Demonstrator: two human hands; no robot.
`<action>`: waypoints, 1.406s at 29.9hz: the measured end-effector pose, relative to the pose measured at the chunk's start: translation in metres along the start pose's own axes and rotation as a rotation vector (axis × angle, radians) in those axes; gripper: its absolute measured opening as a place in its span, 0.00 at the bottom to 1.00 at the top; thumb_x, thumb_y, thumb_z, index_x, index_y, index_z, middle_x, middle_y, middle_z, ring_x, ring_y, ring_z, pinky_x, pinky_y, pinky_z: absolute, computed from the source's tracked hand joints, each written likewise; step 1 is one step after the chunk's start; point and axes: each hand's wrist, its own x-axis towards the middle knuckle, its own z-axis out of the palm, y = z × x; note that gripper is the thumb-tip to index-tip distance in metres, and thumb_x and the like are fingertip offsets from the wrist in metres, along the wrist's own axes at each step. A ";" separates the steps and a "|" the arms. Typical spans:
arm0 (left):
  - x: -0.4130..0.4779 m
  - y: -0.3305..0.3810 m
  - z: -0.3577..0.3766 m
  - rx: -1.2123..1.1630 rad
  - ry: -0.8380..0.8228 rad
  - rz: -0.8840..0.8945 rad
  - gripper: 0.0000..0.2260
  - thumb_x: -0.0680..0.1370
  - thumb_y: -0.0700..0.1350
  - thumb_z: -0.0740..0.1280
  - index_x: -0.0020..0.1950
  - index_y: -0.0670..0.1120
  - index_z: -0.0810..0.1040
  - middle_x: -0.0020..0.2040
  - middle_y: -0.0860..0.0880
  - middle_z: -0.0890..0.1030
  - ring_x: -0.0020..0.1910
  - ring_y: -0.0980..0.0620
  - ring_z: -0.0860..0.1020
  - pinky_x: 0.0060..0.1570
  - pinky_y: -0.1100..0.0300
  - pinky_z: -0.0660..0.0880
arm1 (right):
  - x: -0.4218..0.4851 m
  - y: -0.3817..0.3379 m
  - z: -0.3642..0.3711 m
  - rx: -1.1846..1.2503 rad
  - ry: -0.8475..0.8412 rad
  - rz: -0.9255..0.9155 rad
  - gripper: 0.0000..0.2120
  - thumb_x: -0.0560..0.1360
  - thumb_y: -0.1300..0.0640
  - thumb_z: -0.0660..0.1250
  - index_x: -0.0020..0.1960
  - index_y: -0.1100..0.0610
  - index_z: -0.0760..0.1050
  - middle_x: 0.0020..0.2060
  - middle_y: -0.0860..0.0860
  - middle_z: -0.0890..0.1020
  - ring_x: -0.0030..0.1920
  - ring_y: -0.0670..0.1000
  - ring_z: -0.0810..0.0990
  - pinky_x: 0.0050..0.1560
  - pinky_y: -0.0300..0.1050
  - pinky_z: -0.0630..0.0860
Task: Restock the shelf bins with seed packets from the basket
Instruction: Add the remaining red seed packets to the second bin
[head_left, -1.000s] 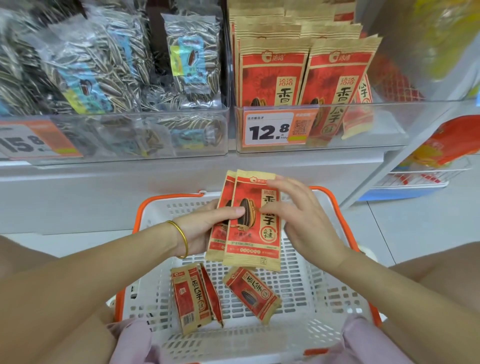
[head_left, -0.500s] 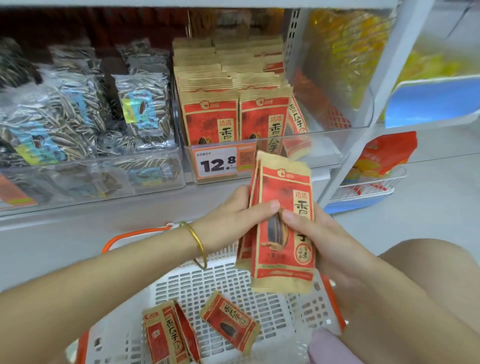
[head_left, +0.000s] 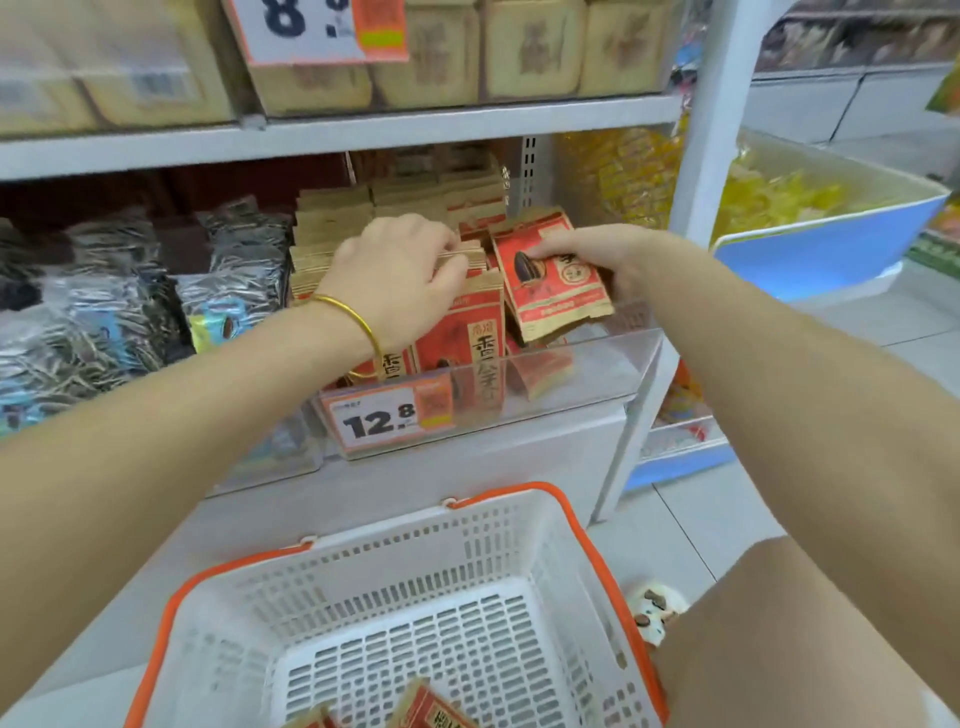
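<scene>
My right hand (head_left: 592, 260) grips a small stack of red-and-tan seed packets (head_left: 553, 280) tilted over the clear shelf bin (head_left: 597, 364) with the 12.8 price tag. My left hand (head_left: 400, 275), with a gold bangle on the wrist, rests its curled fingers on the tops of the upright packets in the bin (head_left: 467, 332), holding the row to the left. Below, the white basket with an orange rim (head_left: 519, 551) sits in front of me, and two packets (head_left: 431, 709) show at its bottom edge.
Left of the bin, a neighbouring bin holds silver striped seed bags (head_left: 130, 312). An upper shelf (head_left: 337, 130) carries tan boxes with a price tag. A white upright post (head_left: 696, 156) stands to the right, with a blue tub of yellow bags (head_left: 810, 244) beyond it.
Both hands have risen from above the basket to the shelf bin. The packets went with my right hand; my left hand let go of them and now lies on the row in the bin.
</scene>
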 end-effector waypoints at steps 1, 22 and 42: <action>0.002 -0.003 0.003 0.015 -0.013 -0.004 0.21 0.79 0.55 0.51 0.64 0.48 0.73 0.64 0.45 0.74 0.64 0.43 0.69 0.62 0.46 0.68 | 0.010 0.005 0.001 -0.012 -0.031 0.017 0.21 0.68 0.50 0.74 0.57 0.59 0.77 0.50 0.54 0.84 0.48 0.52 0.83 0.54 0.52 0.79; 0.007 -0.003 0.011 0.040 -0.096 -0.043 0.22 0.81 0.55 0.45 0.67 0.49 0.69 0.64 0.44 0.74 0.64 0.42 0.69 0.63 0.47 0.65 | 0.038 0.040 -0.014 -0.479 -0.414 -0.128 0.49 0.51 0.46 0.82 0.69 0.50 0.67 0.61 0.49 0.78 0.63 0.52 0.76 0.65 0.53 0.70; 0.007 -0.004 0.006 0.021 -0.153 -0.022 0.21 0.81 0.54 0.45 0.66 0.47 0.69 0.64 0.42 0.73 0.64 0.41 0.68 0.65 0.47 0.64 | 0.051 0.040 0.016 -0.518 -0.068 -0.190 0.55 0.56 0.55 0.82 0.72 0.50 0.51 0.62 0.51 0.73 0.61 0.55 0.75 0.60 0.57 0.76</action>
